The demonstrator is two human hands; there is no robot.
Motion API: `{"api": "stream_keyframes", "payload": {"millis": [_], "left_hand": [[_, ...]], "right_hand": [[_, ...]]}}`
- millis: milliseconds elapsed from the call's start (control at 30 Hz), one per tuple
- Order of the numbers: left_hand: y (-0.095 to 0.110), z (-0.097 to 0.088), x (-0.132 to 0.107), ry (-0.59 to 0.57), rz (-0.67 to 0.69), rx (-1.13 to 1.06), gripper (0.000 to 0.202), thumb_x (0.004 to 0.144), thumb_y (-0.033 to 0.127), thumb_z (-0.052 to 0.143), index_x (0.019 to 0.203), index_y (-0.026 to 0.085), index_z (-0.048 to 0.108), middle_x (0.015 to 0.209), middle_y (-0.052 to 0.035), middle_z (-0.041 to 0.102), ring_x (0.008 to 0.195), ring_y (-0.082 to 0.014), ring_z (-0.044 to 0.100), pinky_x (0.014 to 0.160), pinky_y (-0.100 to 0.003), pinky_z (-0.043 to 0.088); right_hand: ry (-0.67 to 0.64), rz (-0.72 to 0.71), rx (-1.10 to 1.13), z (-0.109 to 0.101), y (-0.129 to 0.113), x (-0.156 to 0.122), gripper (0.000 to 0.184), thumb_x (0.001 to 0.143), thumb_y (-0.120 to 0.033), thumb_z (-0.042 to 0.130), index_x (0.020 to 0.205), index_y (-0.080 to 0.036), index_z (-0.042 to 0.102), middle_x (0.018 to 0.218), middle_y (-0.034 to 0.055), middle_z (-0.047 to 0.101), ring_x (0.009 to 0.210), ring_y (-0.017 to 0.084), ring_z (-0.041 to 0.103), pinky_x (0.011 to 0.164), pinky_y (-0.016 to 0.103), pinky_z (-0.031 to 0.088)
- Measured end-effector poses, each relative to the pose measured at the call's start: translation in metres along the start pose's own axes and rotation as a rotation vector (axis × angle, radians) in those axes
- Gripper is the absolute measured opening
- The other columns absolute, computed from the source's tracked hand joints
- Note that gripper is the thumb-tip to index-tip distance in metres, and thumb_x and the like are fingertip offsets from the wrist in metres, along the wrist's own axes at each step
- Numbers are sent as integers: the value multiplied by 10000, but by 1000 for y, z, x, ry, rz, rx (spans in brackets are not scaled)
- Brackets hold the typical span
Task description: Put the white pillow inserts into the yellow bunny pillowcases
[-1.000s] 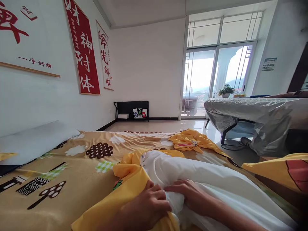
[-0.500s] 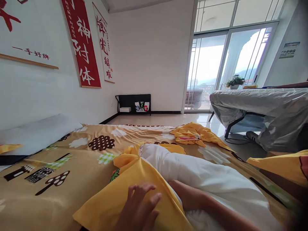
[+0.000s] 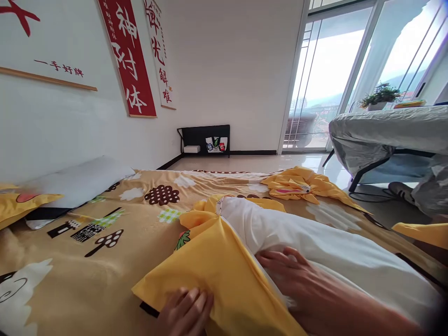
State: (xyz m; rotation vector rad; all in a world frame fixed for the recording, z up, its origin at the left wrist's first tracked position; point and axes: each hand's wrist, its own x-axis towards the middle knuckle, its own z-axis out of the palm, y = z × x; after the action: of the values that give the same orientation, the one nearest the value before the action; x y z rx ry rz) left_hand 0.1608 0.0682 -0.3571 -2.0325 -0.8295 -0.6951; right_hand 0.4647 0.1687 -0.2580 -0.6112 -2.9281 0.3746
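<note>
A plump white pillow [image 3: 329, 238] lies partly inside a yellow pillowcase [image 3: 224, 261], whose open edge runs along the pillow's near side. My left hand [image 3: 189, 310] is closed on the near part of the pillowcase, with the fingers curled into the cloth. Across the case's edge, my right hand [image 3: 287, 270] rests palm down against the pillow, its fingers stretched out to the left and slightly bent. The thumb of that hand is hidden. A green leaf print shows on the case's left side.
The patterned tan sheet [image 3: 105, 275] spreads beneath. Crumpled yellow cloth [image 3: 297, 184] lies farther back. At left are another white pillow [image 3: 84, 175] and yellow fabric [image 3: 28, 205]. A plastic-covered table [image 3: 392, 126] stands right; a shoe [image 3: 401, 191] shows below it.
My left hand has gone from raised, spread fingers to curled on the pillowcase. My right hand has come into fuller view on the pillow. The view has shifted left and down.
</note>
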Motion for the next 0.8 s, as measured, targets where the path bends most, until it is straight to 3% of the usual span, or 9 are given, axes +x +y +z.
{"api": "stream_keyframes", "payload": {"millis": [67,133,267,367,467,567,633,700,800], "left_hand": [[3,5,-1,20,16,-14,361,955,73,330,971,101,689,878,-79,662,877,-173,585,825,-331,405],[7,7,2,-9,48,-23,334,937,59,354,952,93,686,842,-74,646,855,-171,573,790,-328,413],[9,-3,21,-75,69,-106,259,895,43,421,782,103,646,738,-45,595,694,-141,522,615,-299,404],[11,-10,41,-112,-7,-228,212,905,61,449,782,111,614,691,-15,562,629,-118,490,554,-280,382],[23,-2,58,-28,-88,-347,206,939,104,430,831,105,605,700,-12,577,665,-114,508,587,-275,399],[43,21,69,100,-152,-395,283,962,137,373,782,113,591,664,-11,560,634,-114,492,566,-277,374],[53,32,68,124,-180,-386,345,969,144,327,727,133,572,631,-11,540,599,-119,471,550,-279,363],[58,32,58,101,-196,-388,358,972,154,311,727,152,573,614,-12,538,582,-126,466,548,-274,373],[47,6,23,116,-266,-429,257,954,203,401,808,175,610,616,-11,560,573,-127,482,548,-252,397]], "right_hand": [[-60,46,-9,-2,7,-12,502,879,-393,550,1374,-372,463,1494,58,375,1390,293,289,1121,523,218],[-90,102,13,0,15,-17,504,906,-415,513,1399,-404,410,1531,44,296,1410,302,237,1120,569,182],[-101,73,54,12,16,-5,490,881,-247,524,1346,-400,489,1506,32,351,1400,277,270,1122,537,192],[-87,34,55,20,5,13,485,877,-164,472,1319,-354,535,1500,60,362,1394,267,283,1106,501,220],[-91,47,36,28,-4,28,351,897,-241,483,1212,-300,628,1471,101,404,1373,306,309,1072,536,245],[-78,83,36,30,-8,30,256,882,-248,503,1048,-244,697,1428,129,454,1350,330,333,1066,564,229],[-72,73,92,25,-7,22,254,886,-261,495,1038,-246,697,1413,118,471,1353,316,332,1083,548,214],[-96,52,203,16,-5,11,266,905,-325,490,1087,-276,678,1410,87,474,1362,289,323,1101,512,214],[-35,91,411,7,-4,-4,301,914,-424,485,1131,-290,645,1393,73,480,1341,253,355,1087,442,279]]}}
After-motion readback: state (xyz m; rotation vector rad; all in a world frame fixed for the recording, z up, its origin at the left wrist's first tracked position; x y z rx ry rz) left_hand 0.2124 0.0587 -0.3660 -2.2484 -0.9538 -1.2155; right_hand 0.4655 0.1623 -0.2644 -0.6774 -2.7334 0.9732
